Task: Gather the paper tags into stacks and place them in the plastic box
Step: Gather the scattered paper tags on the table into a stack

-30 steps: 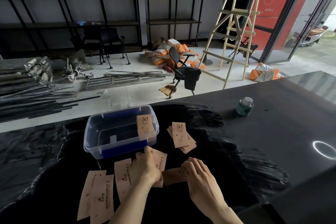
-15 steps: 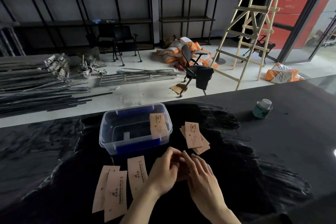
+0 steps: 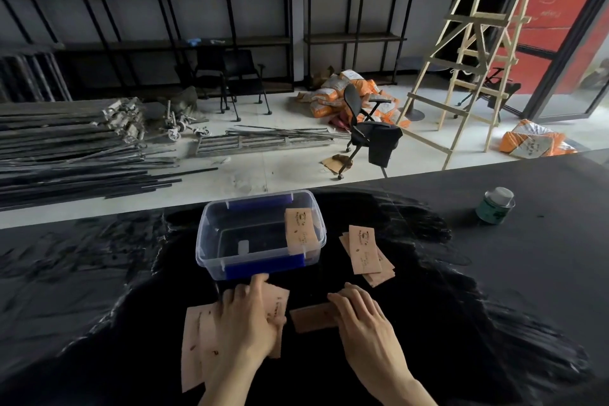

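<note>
Black table (image 3: pixel 494 273), person seated at near edge, both hands down on surface.

Left hand (image 3: pixel 245 316): palm down, fingers spread flat over a loose group of tags (image 3: pixel 197 339) lying just in front of the box. Index finger points toward box front wall, tip close to it; contact not clear. Not gripping, pressing/covering only. Tags fan out to left and right from under the hand, partly overlapped, edges blurred.

Right hand (image 3: pixel 362 316): palm down, fingers extended and resting on one end of a single tag (image 3: pixel 313 318), which lies crosswise between the two hands. No pinch seen; thumb hidden, so hold underneath can't be told.

Box (image 3: pixel 227 260): clear plastic, blue latches front and back, lid off, sits centre of table beyond the hands. One tag in box (image 3: pixel 300 231) leans against its right side, upper part at rim level. Rest of box floor shows dark.

Right pile (image 3: pixel 364 254): several tags, fanned, just right of box, apart from both hands.

Small green can (image 3: pixel 495 206), pale lid, far right on table, well apart from the tags.
</note>
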Available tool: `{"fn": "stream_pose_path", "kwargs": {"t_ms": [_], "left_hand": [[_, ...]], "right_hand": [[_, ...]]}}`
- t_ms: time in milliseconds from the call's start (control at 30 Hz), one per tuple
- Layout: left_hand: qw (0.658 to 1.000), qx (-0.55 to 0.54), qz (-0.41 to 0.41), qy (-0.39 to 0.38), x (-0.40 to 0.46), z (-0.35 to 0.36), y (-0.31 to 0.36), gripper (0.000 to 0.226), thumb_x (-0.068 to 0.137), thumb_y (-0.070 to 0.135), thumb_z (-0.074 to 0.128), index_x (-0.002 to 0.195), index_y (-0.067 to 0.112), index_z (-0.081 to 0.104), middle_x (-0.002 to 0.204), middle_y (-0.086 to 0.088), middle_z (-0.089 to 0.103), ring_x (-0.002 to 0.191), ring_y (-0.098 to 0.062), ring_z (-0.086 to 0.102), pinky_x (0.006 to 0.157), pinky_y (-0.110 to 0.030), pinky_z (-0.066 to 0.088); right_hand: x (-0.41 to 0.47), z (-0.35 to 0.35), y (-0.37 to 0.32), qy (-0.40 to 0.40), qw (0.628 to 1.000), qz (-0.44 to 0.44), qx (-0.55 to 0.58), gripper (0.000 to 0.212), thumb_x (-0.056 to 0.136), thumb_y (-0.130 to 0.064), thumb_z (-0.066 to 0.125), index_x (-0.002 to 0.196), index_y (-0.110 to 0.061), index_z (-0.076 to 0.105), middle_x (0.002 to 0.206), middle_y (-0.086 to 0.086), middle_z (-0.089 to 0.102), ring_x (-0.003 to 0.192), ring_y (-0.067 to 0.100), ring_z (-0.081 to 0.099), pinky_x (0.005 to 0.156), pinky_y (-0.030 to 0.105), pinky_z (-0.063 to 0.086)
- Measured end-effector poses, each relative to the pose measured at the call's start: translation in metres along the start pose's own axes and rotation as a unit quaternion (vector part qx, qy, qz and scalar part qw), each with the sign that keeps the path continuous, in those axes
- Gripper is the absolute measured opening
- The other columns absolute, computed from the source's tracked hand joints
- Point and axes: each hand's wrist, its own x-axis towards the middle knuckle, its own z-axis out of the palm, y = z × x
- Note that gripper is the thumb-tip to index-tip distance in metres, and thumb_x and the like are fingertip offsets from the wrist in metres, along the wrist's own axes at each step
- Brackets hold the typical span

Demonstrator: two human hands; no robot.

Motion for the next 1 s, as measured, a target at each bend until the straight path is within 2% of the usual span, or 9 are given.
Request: {"fn": "stream_pose_path", "kwargs": {"t_ms": [100, 200, 367, 533, 633, 700, 767, 867, 1000], "left_hand": [[0.981, -0.179, 0.074, -0.019, 0.003, 0.003, -0.002, 0.066, 0.081, 0.012, 0.083, 0.130, 0.040, 0.050, 0.117, 0.015, 0.063, 0.114, -0.012, 0.064, 0.097, -0.031, 0.054], [0.955, -0.255, 0.139, -0.049, 0.009, -0.008, 0.008, 0.044, 0.090, 0.008, 0.075, 0.115, 0.042, 0.061, 0.101, 0.021, 0.074, 0.102, 0.001, 0.071, 0.091, -0.020, 0.057], [0.939, -0.253, 0.199, -0.120, 0.001, -0.002, 0.039, 0.043, 0.097, 0.006, 0.064, 0.111, 0.046, 0.056, 0.102, 0.021, 0.074, 0.096, 0.011, 0.071, 0.081, -0.009, 0.057], [0.937, -0.313, 0.151, -0.036, -0.011, 0.018, 0.044, 0.033, 0.100, 0.013, 0.061, 0.109, 0.041, 0.045, 0.101, 0.020, 0.066, 0.092, 0.002, 0.071, 0.076, -0.008, 0.058], [0.937, -0.311, 0.119, 0.108, -0.010, 0.015, 0.020, 0.030, 0.096, 0.012, 0.065, 0.108, 0.035, 0.053, 0.102, 0.018, 0.065, 0.092, 0.001, 0.067, 0.078, -0.017, 0.060], [0.942, -0.269, 0.050, 0.194, -0.009, 0.007, -0.006, 0.024, 0.093, 0.017, 0.068, 0.109, 0.030, 0.055, 0.103, 0.014, 0.065, 0.088, -0.002, 0.066, 0.076, -0.024, 0.060], [0.966, -0.168, -0.039, 0.192, -0.009, 0.000, -0.034, 0.031, 0.091, 0.036, 0.069, 0.117, 0.026, 0.054, 0.112, 0.007, 0.066, 0.098, -0.010, 0.067, 0.084, -0.034, 0.059], [0.985, -0.018, -0.122, 0.118, -0.016, -0.003, -0.066, 0.063, 0.079, 0.063, 0.068, 0.125, 0.025, 0.050, 0.122, 0.001, 0.063, 0.112, -0.021, 0.063, 0.093, -0.038, 0.053], [0.988, -0.005, -0.128, 0.089, -0.022, -0.007, -0.073, 0.075, 0.069, 0.067, 0.075, 0.128, 0.032, 0.046, 0.122, 0.004, 0.062, 0.115, -0.020, 0.061, 0.096, -0.037, 0.049]], "right_hand": [[0.002, 0.000, 0.002, -0.004, 1.000, 0.002, -0.004, 0.053, 0.086, -0.020, 0.078, 0.134, -0.020, 0.054, 0.130, 0.001, 0.064, 0.136, 0.024, 0.051, 0.102, 0.040, 0.055], [0.001, 0.002, 0.000, 0.007, 1.000, -0.007, -0.007, 0.046, 0.096, -0.025, 0.058, 0.140, -0.019, 0.047, 0.139, 0.002, 0.062, 0.140, 0.022, 0.047, 0.104, 0.040, 0.054], [0.005, 0.002, -0.010, 0.009, 0.996, 0.047, 0.073, 0.086, 0.094, -0.015, 0.069, 0.161, -0.024, 0.015, 0.164, 0.000, 0.031, 0.149, 0.014, 0.030, 0.111, 0.032, 0.047], [0.008, 0.003, -0.018, -0.022, 1.000, -0.001, 0.015, 0.086, 0.091, -0.023, 0.073, 0.160, -0.022, 0.022, 0.155, -0.002, 0.048, 0.150, 0.021, 0.032, 0.116, 0.041, 0.041], [0.011, 0.002, -0.019, -0.055, 0.998, 0.001, -0.016, 0.079, 0.079, -0.017, 0.085, 0.148, -0.018, 0.046, 0.130, 0.004, 0.066, 0.134, 0.029, 0.054, 0.104, 0.045, 0.054], [0.014, 0.004, -0.021, -0.045, 0.998, -0.008, -0.035, 0.070, 0.075, -0.013, 0.086, 0.139, -0.015, 0.056, 0.120, 0.005, 0.067, 0.123, 0.031, 0.061, 0.101, 0.044, 0.056], [0.018, 0.006, -0.022, -0.051, 0.998, -0.024, -0.037, 0.065, 0.081, -0.014, 0.079, 0.141, -0.015, 0.054, 0.120, 0.004, 0.064, 0.122, 0.029, 0.058, 0.104, 0.043, 0.053], [0.023, 0.009, -0.029, -0.065, 0.997, -0.041, -0.033, 0.065, 0.087, -0.017, 0.072, 0.147, -0.017, 0.047, 0.123, 0.003, 0.061, 0.122, 0.028, 0.055, 0.104, 0.042, 0.052], [0.036, 0.007, -0.043, -0.119, 0.992, -0.046, -0.014, 0.067, 0.097, -0.027, 0.060, 0.156, -0.022, 0.031, 0.141, 0.003, 0.050, 0.136, 0.027, 0.041, 0.115, 0.040, 0.038]]}}
